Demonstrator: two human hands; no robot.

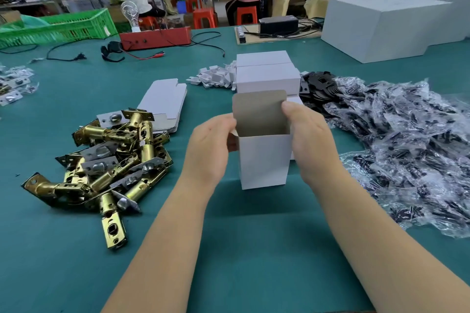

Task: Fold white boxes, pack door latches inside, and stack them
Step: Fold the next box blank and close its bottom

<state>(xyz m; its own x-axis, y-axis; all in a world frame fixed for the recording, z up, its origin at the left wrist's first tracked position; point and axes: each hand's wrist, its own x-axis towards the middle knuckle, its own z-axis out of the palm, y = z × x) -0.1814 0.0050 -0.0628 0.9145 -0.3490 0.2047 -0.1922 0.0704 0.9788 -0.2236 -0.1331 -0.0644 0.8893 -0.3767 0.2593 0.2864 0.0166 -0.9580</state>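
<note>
White card box (pixel 263 160) stands upright on the green table (pixel 229 249), gripped at its sides by the left hand (pixel 208 150) and right hand (pixel 309 142), lid flap (pixel 259 112) raised so a latch from the brass pile (pixel 109 160) can drop in.

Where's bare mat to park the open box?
Free: green mat between the forearms, below the open box; also behind the latch pile, before the red tester. Crowded: bagged parts right, stacked boxes behind.

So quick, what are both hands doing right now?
Left hand: holds the left side of the open white box.
Right hand: grips the box's right side, thumb at the top flap.
</note>
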